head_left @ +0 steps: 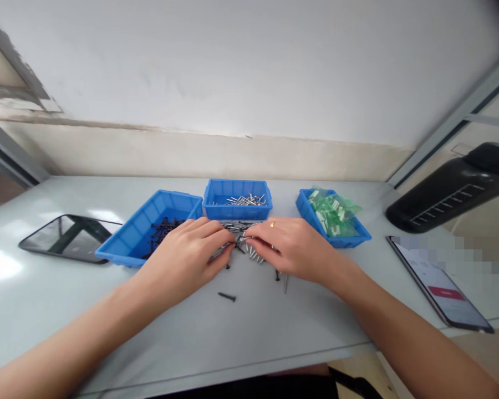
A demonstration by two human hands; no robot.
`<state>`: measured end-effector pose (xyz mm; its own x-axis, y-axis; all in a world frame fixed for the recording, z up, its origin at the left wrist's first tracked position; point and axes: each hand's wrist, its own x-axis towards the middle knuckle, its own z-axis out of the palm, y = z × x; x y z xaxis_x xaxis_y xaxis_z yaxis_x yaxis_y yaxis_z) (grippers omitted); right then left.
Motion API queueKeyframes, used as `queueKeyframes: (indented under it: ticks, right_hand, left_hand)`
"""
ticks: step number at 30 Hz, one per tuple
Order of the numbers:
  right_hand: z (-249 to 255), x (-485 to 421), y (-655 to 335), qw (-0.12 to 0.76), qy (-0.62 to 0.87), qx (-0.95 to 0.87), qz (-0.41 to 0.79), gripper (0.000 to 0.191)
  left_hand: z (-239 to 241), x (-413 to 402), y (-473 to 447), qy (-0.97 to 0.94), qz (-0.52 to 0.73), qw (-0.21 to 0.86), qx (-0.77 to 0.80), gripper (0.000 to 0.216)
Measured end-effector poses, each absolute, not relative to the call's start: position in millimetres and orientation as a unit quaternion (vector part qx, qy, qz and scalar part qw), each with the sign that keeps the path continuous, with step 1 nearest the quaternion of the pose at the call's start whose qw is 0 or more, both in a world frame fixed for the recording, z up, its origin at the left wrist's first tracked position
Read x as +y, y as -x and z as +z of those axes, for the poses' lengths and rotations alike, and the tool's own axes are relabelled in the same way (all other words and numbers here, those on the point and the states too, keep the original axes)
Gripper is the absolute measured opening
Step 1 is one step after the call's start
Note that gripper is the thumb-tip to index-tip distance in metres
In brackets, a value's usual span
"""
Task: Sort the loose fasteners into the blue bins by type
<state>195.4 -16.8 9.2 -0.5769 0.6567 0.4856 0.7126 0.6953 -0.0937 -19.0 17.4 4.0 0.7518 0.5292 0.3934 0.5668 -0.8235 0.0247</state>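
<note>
Left hand (186, 252) and right hand (290, 245) pinch nails from the pile (240, 239); left bin (149, 226) holds black screws.

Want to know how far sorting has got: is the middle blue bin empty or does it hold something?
Not empty: the middle blue bin holds a small scatter of silver nails on its floor.

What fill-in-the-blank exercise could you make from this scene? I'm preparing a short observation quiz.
1. Both hands, left hand and right hand, rest on a loose pile of ____ on the table.
2. The bins are coloured ____.
3. The right bin holds ____ packets.
4. A ring sits on the ____ hand.

Missing words: screws and nails; blue; green; right
</note>
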Motion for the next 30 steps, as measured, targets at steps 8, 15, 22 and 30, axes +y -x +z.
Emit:
queueKeyframes:
  ticks: [8, 15, 22, 30]
  right_hand:
    - [8.6, -19.5, -193.7, 0.279, 0.337, -0.896, -0.073, 0.026]
    - [10.6, -18.3, -194.8, 0.304, 0.36, -0.877, -0.088, 0.022]
    - [7.9, -15.0, -199.8, 0.283, 0.413, -0.862, -0.077, 0.023]
    - [9.8, -12.9, -199.9, 0.207, 0.457, -0.864, -0.044, 0.022]
  left_hand:
    - [4.8, 16.2, 17.0, 0.942, -0.187, 0.023, -0.277, 0.017]
    - [4.1, 15.2, 18.7, 0.938, -0.187, 0.014, -0.292, 0.017]
    - [3.0, 16.4, 20.3, 0.921, -0.235, 0.033, -0.309, 0.016]
    - [9.2, 15.3, 19.6, 0.902, -0.284, 0.038, -0.323, 0.013]
